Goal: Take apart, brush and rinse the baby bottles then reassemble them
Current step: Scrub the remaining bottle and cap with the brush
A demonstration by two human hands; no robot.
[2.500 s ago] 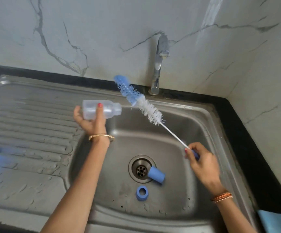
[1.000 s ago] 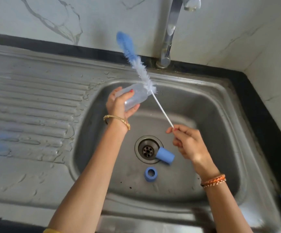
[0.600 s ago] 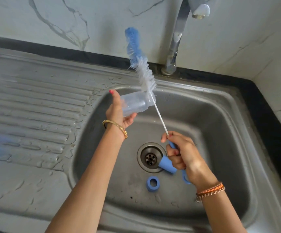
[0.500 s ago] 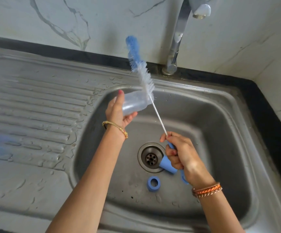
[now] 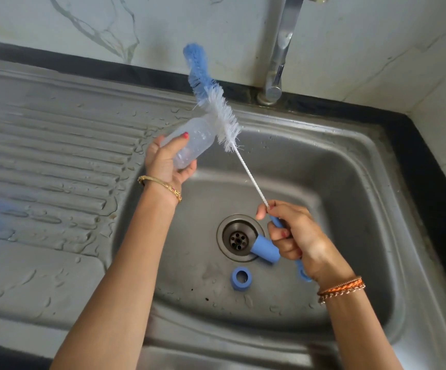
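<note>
A steel sink (image 5: 377,161) is set under a marble-patterned wall, with a ribbed draining surface (image 5: 43,156) to the left of the basin and a tap (image 5: 283,49) behind it.

The bottle (image 5: 189,145) is of clear thin plastic, without its top parts. I judge it light and a little flexible, and slippery, because drops of water lie around the basin. The best place to hold it is around the lower body, with the mouth free, and this is how it is held now. It is above the left back corner of the basin, tilted, its mouth pointing up and to the right, toward the tap.

The left hand (image 5: 168,161) grasps the bottle with the fingers wrapped around the body and the thumb on top. The forearm comes up from the lower edge of the view, over the left rim of the basin.

The right hand (image 5: 294,236) is above the drain (image 5: 239,237), fingers clenched on the blue handle of the brush (image 5: 222,116). The thin wire stem goes up and left toward the bottle; it looks springy (it can flick water). The bristles lie across the mouth of the bottle and are not inside.

A blue cap (image 5: 266,252) lies at the right edge of the drain, and a blue ring (image 5: 241,277) just in front of the drain.
</note>
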